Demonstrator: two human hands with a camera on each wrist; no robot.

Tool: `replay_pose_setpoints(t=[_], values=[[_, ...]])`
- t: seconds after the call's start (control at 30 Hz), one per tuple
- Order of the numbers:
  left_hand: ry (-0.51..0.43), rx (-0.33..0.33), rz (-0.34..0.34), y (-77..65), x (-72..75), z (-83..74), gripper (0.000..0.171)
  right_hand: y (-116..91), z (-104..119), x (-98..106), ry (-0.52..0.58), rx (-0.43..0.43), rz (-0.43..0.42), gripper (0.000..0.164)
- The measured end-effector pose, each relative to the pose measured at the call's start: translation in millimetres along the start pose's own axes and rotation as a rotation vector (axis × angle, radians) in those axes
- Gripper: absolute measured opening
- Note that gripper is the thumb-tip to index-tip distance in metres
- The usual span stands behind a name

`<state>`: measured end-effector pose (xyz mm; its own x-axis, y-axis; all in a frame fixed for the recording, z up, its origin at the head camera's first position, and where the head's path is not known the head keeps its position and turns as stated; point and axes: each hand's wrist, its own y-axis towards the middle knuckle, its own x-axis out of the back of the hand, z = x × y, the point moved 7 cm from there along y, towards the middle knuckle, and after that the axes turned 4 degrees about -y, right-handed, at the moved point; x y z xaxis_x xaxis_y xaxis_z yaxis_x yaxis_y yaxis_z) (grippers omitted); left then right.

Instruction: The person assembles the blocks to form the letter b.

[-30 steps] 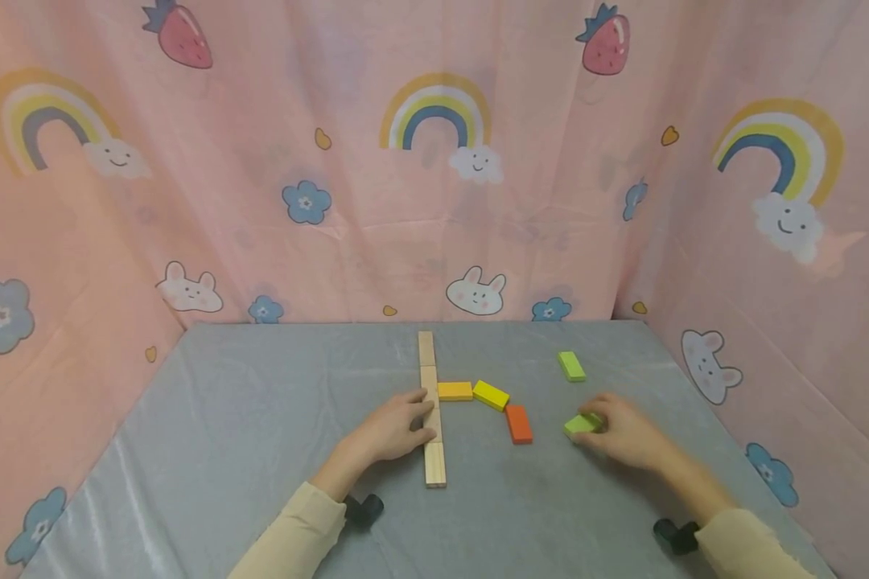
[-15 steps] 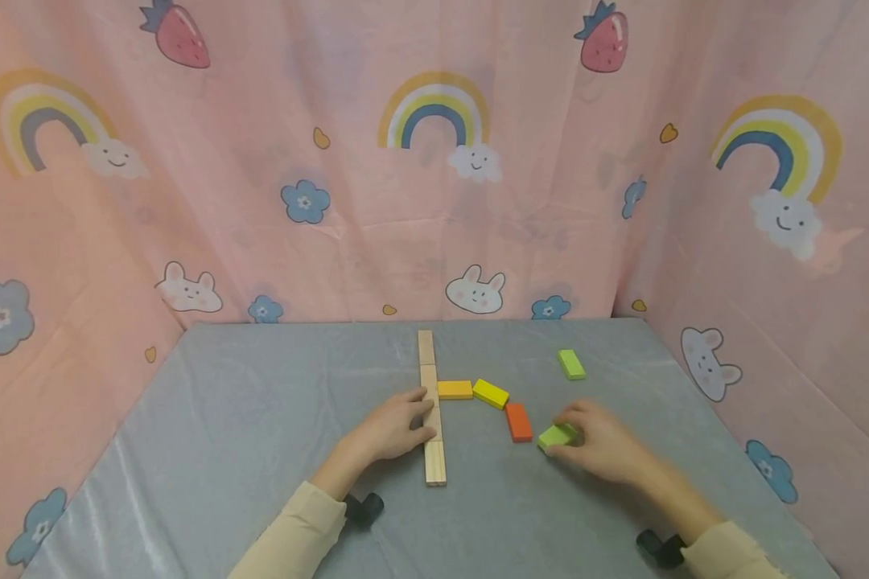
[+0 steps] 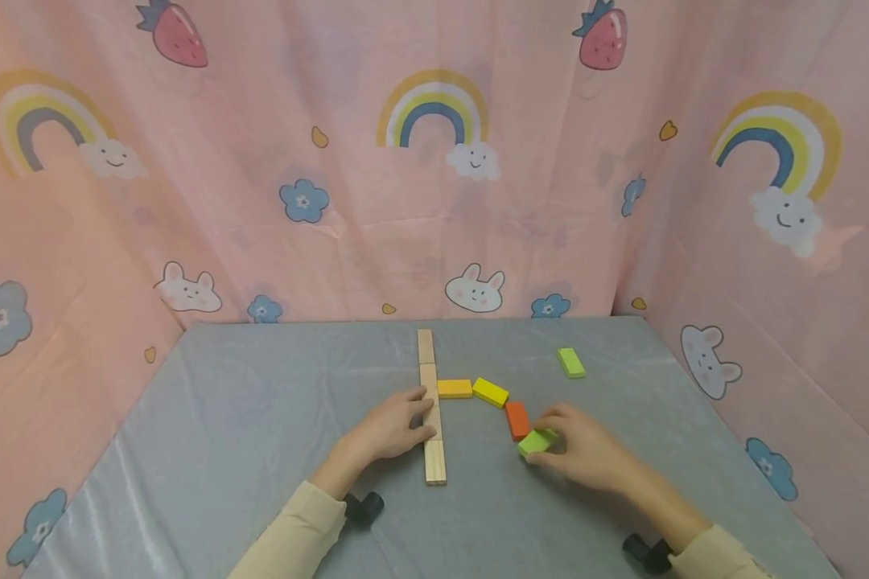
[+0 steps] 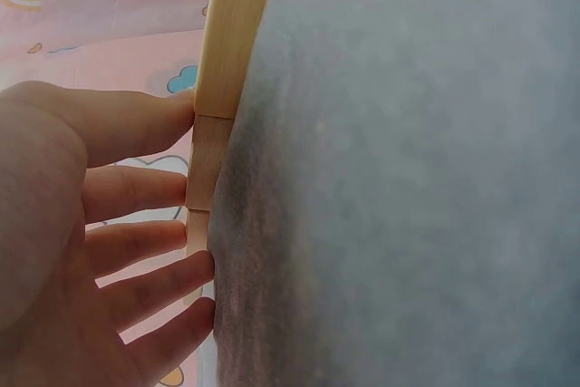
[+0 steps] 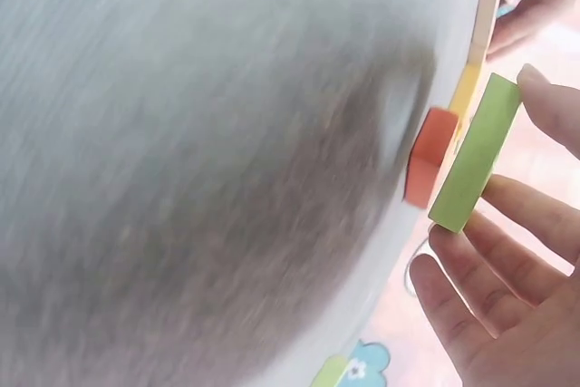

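In the head view, plain wooden blocks [image 3: 435, 462] lie end to end in a straight row. My left hand [image 3: 387, 426] rests against the row's left side; the left wrist view shows its thumb and fairly straight fingertips touching the wood. From the row's right side a yellow-orange block [image 3: 455, 389], a yellow block [image 3: 491, 392] and an orange-red block [image 3: 517, 420] curve towards me. Between thumb and fingers my right hand [image 3: 590, 450] pinches a green block [image 5: 478, 153], close to the near end of the orange-red block.
Another green block [image 3: 570, 363] lies farther back on the right of the grey cloth-covered table [image 3: 261, 386]. A pink patterned curtain [image 3: 348, 241] surrounds the back and sides. Black devices [image 3: 364, 510] sit at both wrists.
My right hand has carried the green block left and slightly nearer to me, up to the orange-red block. The left hand has stayed at the wooden row.
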<state>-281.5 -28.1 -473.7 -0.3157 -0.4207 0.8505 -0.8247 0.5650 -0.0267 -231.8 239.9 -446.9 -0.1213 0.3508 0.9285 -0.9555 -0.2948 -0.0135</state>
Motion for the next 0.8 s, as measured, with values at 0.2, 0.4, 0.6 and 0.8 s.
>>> replay_pose_setpoints(t=[0.2, 0.4, 0.6, 0.8], values=[[0.004, -0.006, -0.003, 0.1, 0.2, -0.5, 0.053, 1, 14, -3, -0.002, 0.029, 0.0, 0.049], [0.004, -0.004, -0.006, 0.0, 0.3, -0.7, 0.053, 3, 29, -8, -0.026, 0.06, 0.015, 0.049], [0.0, -0.002, -0.007, 0.4, 0.5, -0.1, 0.054, 6, 39, -15, -0.035, 0.077, 0.034, 0.047], [0.005, 0.0, -0.005, 0.6, 0.5, 0.6, 0.054, 9, 44, -20, -0.044, 0.145, 0.031, 0.048]])
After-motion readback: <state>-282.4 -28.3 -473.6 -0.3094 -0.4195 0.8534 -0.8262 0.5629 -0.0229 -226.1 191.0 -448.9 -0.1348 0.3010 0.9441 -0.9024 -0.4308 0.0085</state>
